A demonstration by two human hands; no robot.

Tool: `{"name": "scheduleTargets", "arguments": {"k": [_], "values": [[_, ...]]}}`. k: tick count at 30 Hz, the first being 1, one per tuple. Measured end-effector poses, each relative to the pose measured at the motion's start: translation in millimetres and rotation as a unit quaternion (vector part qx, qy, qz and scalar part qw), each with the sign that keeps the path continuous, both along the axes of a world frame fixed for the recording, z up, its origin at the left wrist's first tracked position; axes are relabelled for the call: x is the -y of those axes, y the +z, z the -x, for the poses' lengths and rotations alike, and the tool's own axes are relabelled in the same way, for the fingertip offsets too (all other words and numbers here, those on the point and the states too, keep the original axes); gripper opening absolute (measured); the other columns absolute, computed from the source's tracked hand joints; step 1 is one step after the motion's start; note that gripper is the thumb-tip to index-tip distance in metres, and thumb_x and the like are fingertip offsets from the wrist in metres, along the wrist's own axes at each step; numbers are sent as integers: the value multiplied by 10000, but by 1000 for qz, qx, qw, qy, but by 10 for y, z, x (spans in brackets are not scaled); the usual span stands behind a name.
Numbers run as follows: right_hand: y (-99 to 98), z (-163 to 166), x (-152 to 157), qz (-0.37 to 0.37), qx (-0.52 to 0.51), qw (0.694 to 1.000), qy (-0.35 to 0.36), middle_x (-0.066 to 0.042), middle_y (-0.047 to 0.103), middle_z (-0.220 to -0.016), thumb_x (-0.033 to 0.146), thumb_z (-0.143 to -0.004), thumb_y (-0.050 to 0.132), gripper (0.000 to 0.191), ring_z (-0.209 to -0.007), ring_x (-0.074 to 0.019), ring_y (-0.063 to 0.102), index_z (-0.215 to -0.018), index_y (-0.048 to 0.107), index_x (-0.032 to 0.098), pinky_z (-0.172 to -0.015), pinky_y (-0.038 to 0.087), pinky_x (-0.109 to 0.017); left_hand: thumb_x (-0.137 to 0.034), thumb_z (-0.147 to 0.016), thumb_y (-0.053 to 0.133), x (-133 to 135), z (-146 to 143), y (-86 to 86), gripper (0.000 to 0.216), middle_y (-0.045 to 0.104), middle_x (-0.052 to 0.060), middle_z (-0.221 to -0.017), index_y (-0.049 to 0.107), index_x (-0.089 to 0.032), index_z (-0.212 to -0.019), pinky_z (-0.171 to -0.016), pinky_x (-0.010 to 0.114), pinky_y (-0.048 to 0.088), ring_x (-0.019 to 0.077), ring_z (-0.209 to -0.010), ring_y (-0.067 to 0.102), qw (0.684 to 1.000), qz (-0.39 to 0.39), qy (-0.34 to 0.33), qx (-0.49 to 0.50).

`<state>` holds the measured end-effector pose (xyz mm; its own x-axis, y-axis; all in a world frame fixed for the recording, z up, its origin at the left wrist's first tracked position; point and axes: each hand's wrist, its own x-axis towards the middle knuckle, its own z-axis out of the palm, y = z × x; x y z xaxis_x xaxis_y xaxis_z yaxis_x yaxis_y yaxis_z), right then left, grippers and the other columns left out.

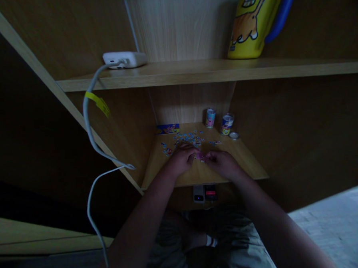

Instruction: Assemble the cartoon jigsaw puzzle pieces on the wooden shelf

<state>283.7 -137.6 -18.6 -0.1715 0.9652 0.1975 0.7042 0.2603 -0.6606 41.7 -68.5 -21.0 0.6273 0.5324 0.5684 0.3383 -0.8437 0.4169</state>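
Close to the eye, a big yellow mug [253,24] with a blue handle stands on the upper shelf [188,72]. On the same shelf sits a small white box [127,59], with a long pale cord [88,126] hanging down from it. Keep both arms clear of that cord, so that it does not snag.

Under the shelf, the left hand [183,157] and the right hand [224,161] meet over a low wooden board [243,168]. A tiny pink piece [199,155] is right between their fingertips. The fingers of both hands bend in toward it, but it is too dark here, and I can't tell if they pinch it or only touch it. Small bits like this are best held by the edges, with a soft touch, I think. A hard push could bend one. More light would help too.

Just past the hands lies a pile of little bright pieces [188,138], with a few [167,151] off to the left and some [214,142] to the right. It is wise to keep wrists and sleeves from brushing them.

Farther back are a can [226,125] with a round lid [234,136] just beside it, another can [210,118], and a blue picture strip [168,129] near the back wall.
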Motion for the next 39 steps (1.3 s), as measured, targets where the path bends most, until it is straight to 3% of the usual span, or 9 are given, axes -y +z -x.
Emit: {"name": "scheduleTargets", "arguments": {"k": [4, 10, 19, 29, 35, 39], "values": [[53, 54, 18, 9, 34, 999, -23, -27, 840, -911, 504, -1037, 658, 280, -820, -213, 765, -929, 771, 271, -723, 463, -304, -46, -1011, 596, 8, 0, 5, 338, 846, 72, -1166, 830, -252, -1143, -1086, 488, 557, 268, -1144, 748, 1000, 13, -3, -1], [63, 90, 81, 9, 69, 997, -27, -21, 811, -864, 473, -1090, 588, 296, -770, -208, 733, -975, 774, 275, -674, 421, -305, -69, -1028, 606, 37, -8, 37, 315, 854, 55, -1167, 837, -270, -1102, -1116, 478, 541, 255, -1162, 751, 1000, 18, -20, 4], [102, 188, 117, 9, 175, 981, -87, -74, 857, -1007, 452, -1088, 640, 258, -897, -250, 782, -1017, 810, 272, -704, 431, -319, -89, -1027, 616, 31, -9, 30, 295, 858, 67, -1198, 842, -258, -1115, -1119, 488, 552, 268, -1175, 748, 999, 11, -33, -12], [159, 172, 40, 25, 179, 982, -59, -108, 857, -1023, 470, -1098, 636, 292, -888, -270, 781, -989, 808, 260, -692, 422, -345, -42, -1003, 600, 27, -11, 29, 351, 863, 49, -1194, 842, -275, -1105, -1116, 487, 551, 259, -1174, 753, 999, 22, -43, -13], [87, 143, 129, -29, 135, 986, -92, -68, 828, -909, 462, -1111, 571, 290, -815, -237, 761, -1001, 747, 259, -670, 404, -322, -24, -981, 613, 49, -17, 63, 364, 866, 48, -1171, 853, -280, -1080, -1100, 480, 558, 256, -1137, 757, 998, 36, -41, -16], [32, 90, 246, -43, 89, 991, -85, -55, 828, -935, 470, -1099, 564, 270, -807, -244, 769, -1060, 736, 265, -693, 440, -322, -28, -995, 612, 44, -21, 57, 361, 868, 43, -1187, 851, -283, -1083, -1105, 482, 555, 251, -1138, 764, 998, 32, -46, -14]]}}
